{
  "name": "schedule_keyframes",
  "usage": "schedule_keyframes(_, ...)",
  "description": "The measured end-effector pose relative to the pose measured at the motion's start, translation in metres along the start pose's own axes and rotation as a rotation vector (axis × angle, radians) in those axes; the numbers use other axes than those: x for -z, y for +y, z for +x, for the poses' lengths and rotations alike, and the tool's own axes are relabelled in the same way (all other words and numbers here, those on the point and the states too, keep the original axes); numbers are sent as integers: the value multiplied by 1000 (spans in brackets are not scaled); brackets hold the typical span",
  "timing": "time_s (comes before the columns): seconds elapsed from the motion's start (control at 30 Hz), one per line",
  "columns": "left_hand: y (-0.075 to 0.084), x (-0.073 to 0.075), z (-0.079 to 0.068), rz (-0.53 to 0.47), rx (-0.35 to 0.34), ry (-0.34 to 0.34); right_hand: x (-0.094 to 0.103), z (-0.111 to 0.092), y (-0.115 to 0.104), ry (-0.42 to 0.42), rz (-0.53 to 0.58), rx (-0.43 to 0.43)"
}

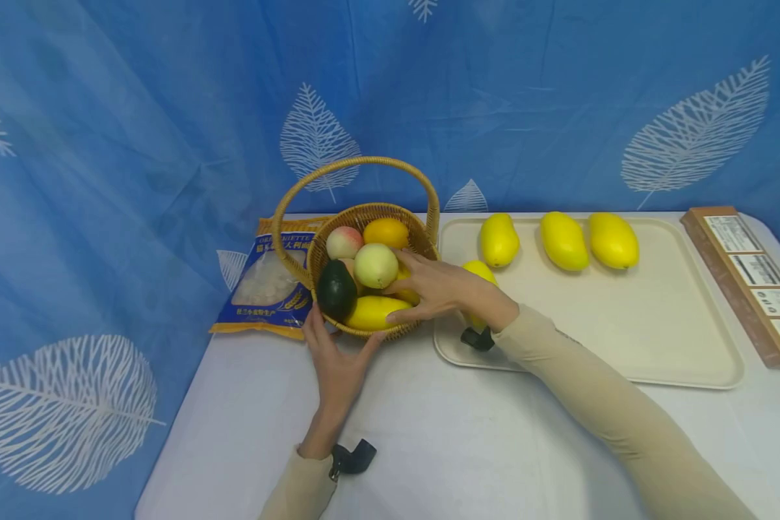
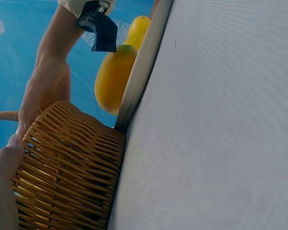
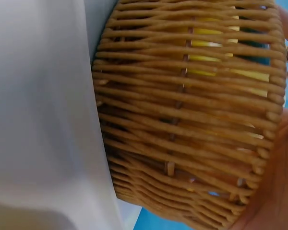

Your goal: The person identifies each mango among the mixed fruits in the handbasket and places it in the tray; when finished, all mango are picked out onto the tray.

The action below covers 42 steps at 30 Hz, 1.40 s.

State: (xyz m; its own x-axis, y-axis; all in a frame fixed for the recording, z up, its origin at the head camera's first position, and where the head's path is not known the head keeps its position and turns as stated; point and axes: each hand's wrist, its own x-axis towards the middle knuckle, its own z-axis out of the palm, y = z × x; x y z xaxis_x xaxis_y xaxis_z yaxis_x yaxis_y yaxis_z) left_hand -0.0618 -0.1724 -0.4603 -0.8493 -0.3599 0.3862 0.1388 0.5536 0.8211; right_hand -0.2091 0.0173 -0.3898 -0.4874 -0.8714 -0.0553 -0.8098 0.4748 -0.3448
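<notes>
A wicker basket [image 1: 364,209] with a tall arched handle holds several fruits. Among them are a dark green avocado [image 1: 336,290], a pale green round fruit [image 1: 375,266], a pinkish peach [image 1: 344,243], an orange-yellow fruit [image 1: 386,233] and a yellow mango [image 1: 373,313]. My left hand [image 1: 338,361] touches the basket's near side, thumb and fingers spread apart; its thumb rests at the rim in the left wrist view. Reaching over the right rim, my right hand [image 1: 429,287] has its fingers among the fruit, around another yellow fruit [image 1: 406,296]. Whether it grips that fruit is partly hidden.
Right of the basket lies a cream tray [image 1: 624,318] with several yellow mangoes [image 1: 564,242]; my right forearm partly covers the nearest. A brown box [image 1: 747,282] with white labels stands beyond the tray. A blue pasta bag [image 1: 266,282] lies left of the basket. Blue curtain hangs behind.
</notes>
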Motion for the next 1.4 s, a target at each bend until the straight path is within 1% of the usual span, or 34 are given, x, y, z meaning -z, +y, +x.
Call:
schedule_keyframes(0.13,0,0,0,4,-3,2,1,3,3,19,-21,7)
schedule_keyframes(0.23,0,0,0,3,-1,6,2,3,4,22,-13,6)
schedule_keyframes(0.4,1,1,-1,-6,-2,6,4,1,7,23,63,-3)
schedule_keyframes(0.57,1,0,-1,-5,7,6,8,-4,12,55,139,43)
schedule_keyframes(0.8,1,-1,-1,-1,-2,8,21,-20,10,107,237,87)
schedule_keyframes(0.97,2,1,-1,3,7,5,27,-36,6,128,240,104)
schedule_keyframes(1.1,4,1,-2,11,18,-1,29,-49,4,172,240,153)
schedule_keyframes(1.17,5,1,-2,8,23,-3,29,-55,1,194,256,174)
schedule_keyframes(1.33,6,1,-3,-1,18,0,24,-67,-3,221,292,190)
schedule_keyframes(1.4,6,0,-3,-2,15,2,23,-69,-4,232,288,194)
